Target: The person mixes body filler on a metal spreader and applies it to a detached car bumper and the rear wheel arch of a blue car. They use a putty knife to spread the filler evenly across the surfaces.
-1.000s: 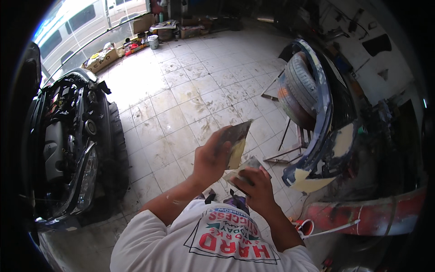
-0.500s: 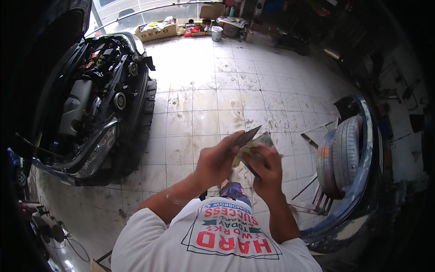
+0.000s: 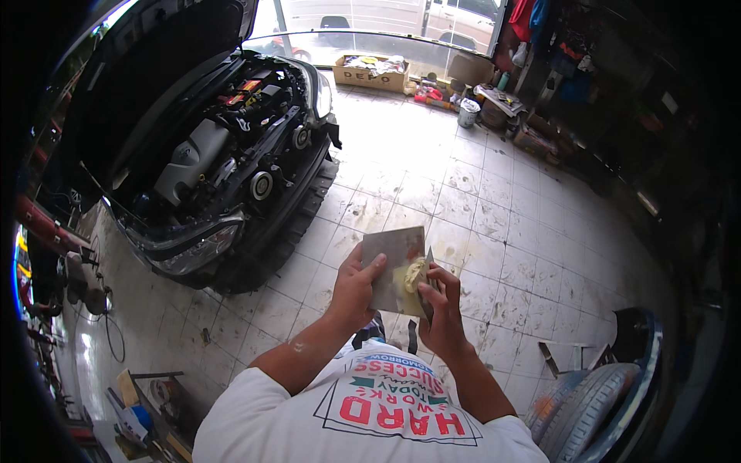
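Observation:
My left hand point(image 3: 356, 284) grips a flat grey metal plate point(image 3: 392, 245) by its left edge, thumb on top and fingers underneath. A lump of pale yellow putty point(image 3: 414, 275) sits on the plate's right side, with a thin smear of it below. In my right hand point(image 3: 443, 309) is a thin putty knife point(image 3: 428, 266), seen nearly edge-on, its blade against or just beside the putty. Both hands are in front of my chest, above the tiled floor.
To the left stands a car point(image 3: 255, 177) with its hood up and front bumper off. Tires point(image 3: 594, 409) and a loose bumper point(image 3: 644, 378) are at the lower right. A cardboard box point(image 3: 372, 77) and a paint can point(image 3: 468, 113) stand along the far window.
The plate has turned from tilted to face up, so the putty now shows. My right hand has brought the knife to the putty. The whole view has swung left.

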The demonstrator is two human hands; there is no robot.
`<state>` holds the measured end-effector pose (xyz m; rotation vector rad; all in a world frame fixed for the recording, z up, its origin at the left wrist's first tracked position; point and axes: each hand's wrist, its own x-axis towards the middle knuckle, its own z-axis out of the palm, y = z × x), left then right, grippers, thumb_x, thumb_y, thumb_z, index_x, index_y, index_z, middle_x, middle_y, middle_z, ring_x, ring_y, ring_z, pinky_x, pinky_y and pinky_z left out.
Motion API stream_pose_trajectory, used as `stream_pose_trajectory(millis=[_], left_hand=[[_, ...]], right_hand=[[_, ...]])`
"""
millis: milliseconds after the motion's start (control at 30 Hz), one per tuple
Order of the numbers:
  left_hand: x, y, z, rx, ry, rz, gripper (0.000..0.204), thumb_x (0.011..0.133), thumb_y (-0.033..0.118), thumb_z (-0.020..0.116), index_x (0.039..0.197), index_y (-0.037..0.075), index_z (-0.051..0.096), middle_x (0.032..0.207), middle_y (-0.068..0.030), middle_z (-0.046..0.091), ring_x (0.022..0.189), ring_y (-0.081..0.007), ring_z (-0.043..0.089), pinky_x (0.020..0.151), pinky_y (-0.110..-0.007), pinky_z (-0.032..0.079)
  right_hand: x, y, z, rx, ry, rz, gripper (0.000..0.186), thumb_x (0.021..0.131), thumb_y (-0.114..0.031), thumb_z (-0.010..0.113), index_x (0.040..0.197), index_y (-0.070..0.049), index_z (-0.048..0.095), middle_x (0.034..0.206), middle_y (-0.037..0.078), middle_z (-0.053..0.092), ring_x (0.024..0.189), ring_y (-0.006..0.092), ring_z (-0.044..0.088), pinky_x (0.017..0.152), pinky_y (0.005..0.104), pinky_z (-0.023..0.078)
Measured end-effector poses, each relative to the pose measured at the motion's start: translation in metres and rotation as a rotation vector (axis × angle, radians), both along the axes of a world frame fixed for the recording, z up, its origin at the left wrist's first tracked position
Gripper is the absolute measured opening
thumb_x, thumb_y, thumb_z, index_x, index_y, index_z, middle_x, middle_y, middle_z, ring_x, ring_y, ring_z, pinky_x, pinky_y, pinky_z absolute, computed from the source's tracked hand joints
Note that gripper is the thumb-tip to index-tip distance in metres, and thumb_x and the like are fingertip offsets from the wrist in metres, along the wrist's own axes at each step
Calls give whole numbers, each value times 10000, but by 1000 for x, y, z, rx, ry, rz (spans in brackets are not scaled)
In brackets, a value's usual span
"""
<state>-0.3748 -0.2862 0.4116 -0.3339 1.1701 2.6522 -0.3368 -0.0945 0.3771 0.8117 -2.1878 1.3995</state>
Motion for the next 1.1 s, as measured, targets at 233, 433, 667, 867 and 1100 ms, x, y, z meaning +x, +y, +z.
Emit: stream_pose_trajectory(millis=[233, 433, 667, 867, 1100], left_hand=[[-98, 25, -44, -96, 35, 124, 346, 1066, 60, 586, 1409, 26, 553, 1164, -154, 735, 959, -220, 764, 792, -352, 653], [-241, 88, -29, -960, 832, 205, 423, 1045, 38, 587, 1467, 75, 581, 996, -207, 764, 848, -280, 801, 709, -344, 601], [-433, 155, -4, -849, 877, 181, 420, 1047, 34, 606, 1465, 39, 573, 1030, -203, 763, 865, -181, 765, 740, -324, 596], [-599, 220, -3, -325, 618, 314, 363, 1095, 90, 565, 1440, -8, 512, 1272, -144, 694, 1124, -192, 698, 913, -337, 601], [-723, 303, -1, 26, 38, 19, 325, 1084, 84, 572, 1404, 42, 533, 1260, -130, 685, 1067, -227, 733, 878, -370, 650]], right_hand=[[-151, 84, -24, 536, -79, -202, 656, 716, 157, 655, 1268, -190, 732, 1288, 60, 659, 1284, 320, 596, 1096, 564, 399], [-295, 110, 32, 429, -100, -9, 608, 710, 132, 695, 1230, -175, 766, 1239, 29, 710, 1209, 293, 639, 1007, 518, 483], [-429, 166, 16, 474, -121, -61, 542, 747, 69, 738, 1202, -219, 795, 1180, -26, 722, 1159, 271, 650, 970, 507, 488], [-527, 225, 23, 212, 77, -110, 665, 693, 62, 818, 1279, -236, 715, 1327, 114, 585, 1340, 377, 552, 1156, 621, 399], [-771, 333, -8, 215, -17, -66, 739, 729, 203, 707, 1342, -195, 600, 1414, 192, 534, 1391, 413, 526, 1118, 612, 486]])
